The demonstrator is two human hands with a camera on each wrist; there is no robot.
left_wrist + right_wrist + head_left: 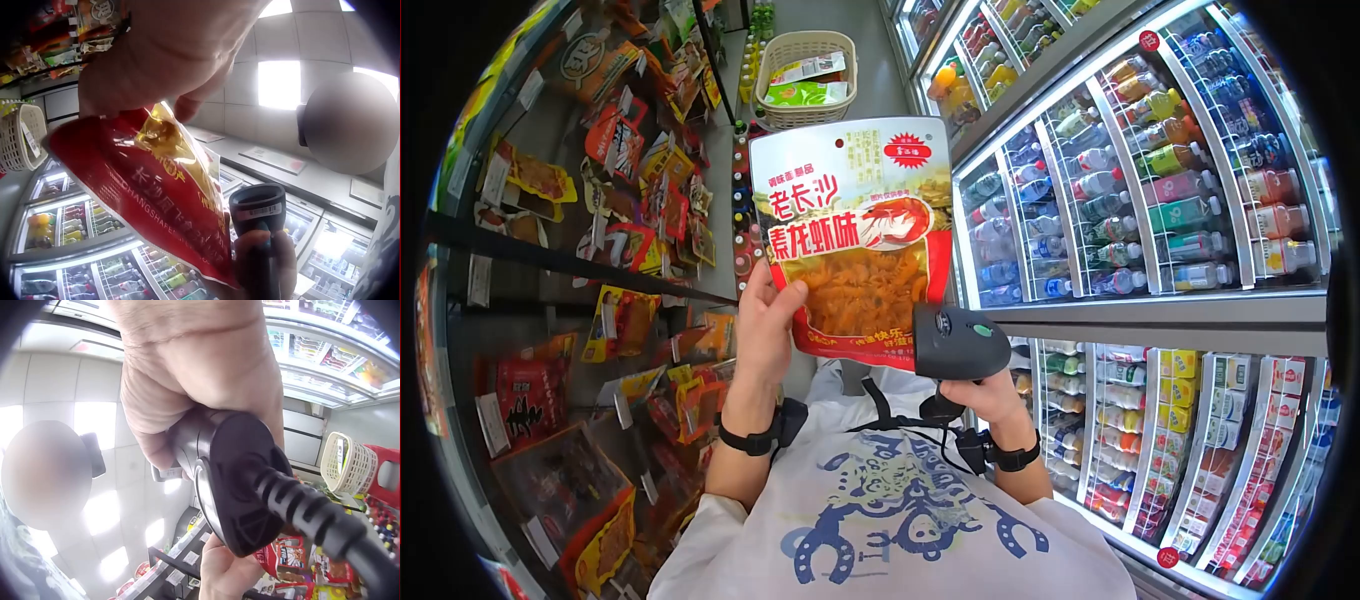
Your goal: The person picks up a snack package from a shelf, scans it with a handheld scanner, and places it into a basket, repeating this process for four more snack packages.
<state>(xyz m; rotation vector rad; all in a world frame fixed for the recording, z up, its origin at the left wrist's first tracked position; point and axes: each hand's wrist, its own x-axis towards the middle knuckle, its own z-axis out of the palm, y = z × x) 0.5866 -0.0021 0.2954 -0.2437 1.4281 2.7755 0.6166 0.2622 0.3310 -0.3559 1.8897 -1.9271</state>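
Note:
In the head view my left hand grips the left edge of a red and white snack bag, thumb on its front. The bag has a clear window over orange-brown strips and a shrimp picture; its front faces up toward the head camera. My right hand holds a black handheld barcode scanner, whose head overlaps the bag's lower right corner in this view. Its handle lies inside my curled fingers in the right wrist view, with a ribbed cable at its base. The left wrist view shows the bag's red lower end.
A cream plastic basket with packages in it stands ahead on the floor. Shelves of hanging snack packs line the left side. Glass-door drink coolers line the right. Drink bottles stand in a row beyond the bag's left edge.

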